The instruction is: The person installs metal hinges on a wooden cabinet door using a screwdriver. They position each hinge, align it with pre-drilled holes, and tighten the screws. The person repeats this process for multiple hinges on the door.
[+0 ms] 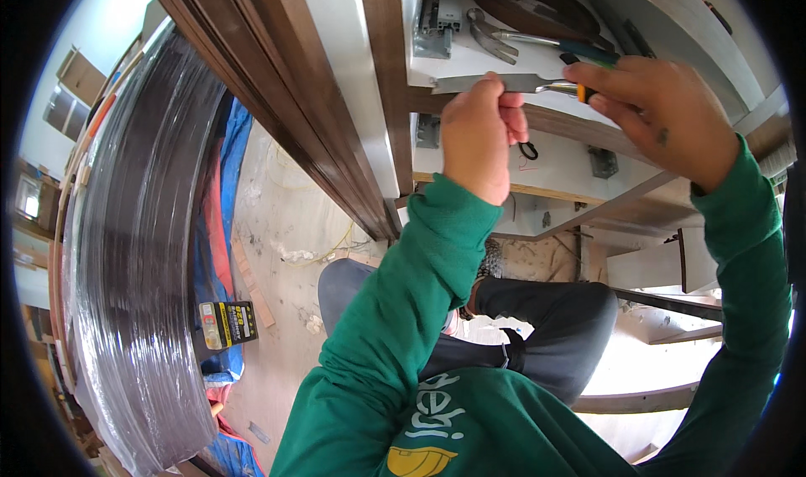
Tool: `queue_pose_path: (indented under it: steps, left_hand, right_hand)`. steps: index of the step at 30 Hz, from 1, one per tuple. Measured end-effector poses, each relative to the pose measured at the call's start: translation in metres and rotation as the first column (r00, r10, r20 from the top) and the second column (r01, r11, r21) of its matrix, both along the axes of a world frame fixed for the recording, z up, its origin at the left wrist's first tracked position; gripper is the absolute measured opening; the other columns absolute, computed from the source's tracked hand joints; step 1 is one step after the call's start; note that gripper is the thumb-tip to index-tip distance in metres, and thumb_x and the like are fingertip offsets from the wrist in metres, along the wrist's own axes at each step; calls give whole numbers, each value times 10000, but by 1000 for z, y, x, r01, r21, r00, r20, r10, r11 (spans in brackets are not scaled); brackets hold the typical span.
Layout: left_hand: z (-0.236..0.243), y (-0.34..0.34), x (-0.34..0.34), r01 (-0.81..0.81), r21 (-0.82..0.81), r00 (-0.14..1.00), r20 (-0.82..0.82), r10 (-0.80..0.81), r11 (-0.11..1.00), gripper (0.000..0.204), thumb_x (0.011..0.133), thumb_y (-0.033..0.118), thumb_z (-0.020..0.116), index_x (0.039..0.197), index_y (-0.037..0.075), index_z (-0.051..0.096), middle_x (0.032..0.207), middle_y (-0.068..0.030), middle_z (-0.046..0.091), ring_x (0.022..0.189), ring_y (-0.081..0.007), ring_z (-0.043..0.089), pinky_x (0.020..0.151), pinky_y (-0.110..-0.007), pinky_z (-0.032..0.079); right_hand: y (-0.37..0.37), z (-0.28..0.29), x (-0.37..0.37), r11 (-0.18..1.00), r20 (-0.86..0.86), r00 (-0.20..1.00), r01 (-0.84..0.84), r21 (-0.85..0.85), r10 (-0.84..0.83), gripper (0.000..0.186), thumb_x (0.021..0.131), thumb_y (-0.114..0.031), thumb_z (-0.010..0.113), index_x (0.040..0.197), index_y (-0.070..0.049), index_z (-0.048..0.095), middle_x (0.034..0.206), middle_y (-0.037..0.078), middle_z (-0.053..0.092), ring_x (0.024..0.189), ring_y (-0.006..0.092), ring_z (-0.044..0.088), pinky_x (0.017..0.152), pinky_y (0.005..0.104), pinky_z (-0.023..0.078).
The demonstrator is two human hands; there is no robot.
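Observation:
My right hand [672, 116] grips the orange-and-black handle of a chisel [520, 83] with a flat metal blade and a narrower neck. The blade points left, above the front edge of a white shelf. Bent at the wrist, my left hand [483, 133] has its thumb and fingers closed around the blade near its middle. A small black-and-green piece shows by my right fingertips, and I cannot make out what it belongs to. Just beyond the chisel, a claw hammer [494, 39] lies on the shelf, its dark handle running toward my right hand.
A coil of dark brown strip [537, 7] and metal hinge-like fittings [435, 32] occupy the shelf. Brown trim [285, 82] stands at its left. Plastic-wrapped dark panels [138, 250] rise on the left, beside a black-and-yellow box [227, 324]. Debris litters the floor [269, 183].

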State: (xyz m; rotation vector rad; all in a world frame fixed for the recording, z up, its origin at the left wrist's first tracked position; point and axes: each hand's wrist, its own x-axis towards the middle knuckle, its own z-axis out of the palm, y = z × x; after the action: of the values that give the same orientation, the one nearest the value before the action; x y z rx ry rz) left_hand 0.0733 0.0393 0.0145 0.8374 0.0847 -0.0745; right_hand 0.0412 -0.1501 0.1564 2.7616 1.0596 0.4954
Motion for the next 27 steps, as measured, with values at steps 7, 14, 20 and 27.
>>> queue_pose_path:
  steps: [7, 14, 20, 27]
  left_hand:
    - [-5, 5, 1, 37, 4, 999, 28, -38, 999, 348, 1041, 317, 598, 891, 20, 701, 689, -48, 620, 618, -170, 570, 641, -331, 468]
    - [-5, 5, 0, 107, -11, 993, 46, -107, 994, 349, 1047, 320, 590, 875, 32, 686, 679, -38, 610, 617, -165, 567, 644, -328, 464]
    - [-1, 4, -2, 103, -9, 995, 4, -103, 995, 364, 1050, 332, 589, 871, 32, 691, 677, -39, 611, 610, -167, 561, 634, -326, 461]
    - [-7, 19, 0, 80, 53, 993, 81, -84, 995, 412, 1074, 368, 570, 864, 31, 683, 681, -38, 615, 616, -158, 553, 648, -330, 455]
  right_hand:
    - [6, 5, -3, 998, -33, 997, 65, -20, -65, 310, 966, -189, 700, 1271, -154, 749, 786, 131, 629, 760, 368, 620, 691, 482, 472]
    - [1, 7, 1, 999, -74, 996, 49, 14, -47, 314, 963, -170, 707, 1273, -161, 751, 777, 118, 621, 760, 354, 620, 692, 476, 471]
    - [1, 5, -1, 999, -21, 999, 41, -4, -41, 308, 967, -164, 706, 1272, -166, 752, 761, 115, 603, 753, 342, 613, 695, 473, 473]
    - [9, 2, 0, 998, -72, 996, 62, 3, -61, 313, 959, -140, 699, 1267, -138, 755, 805, 137, 653, 737, 349, 629, 689, 464, 477]
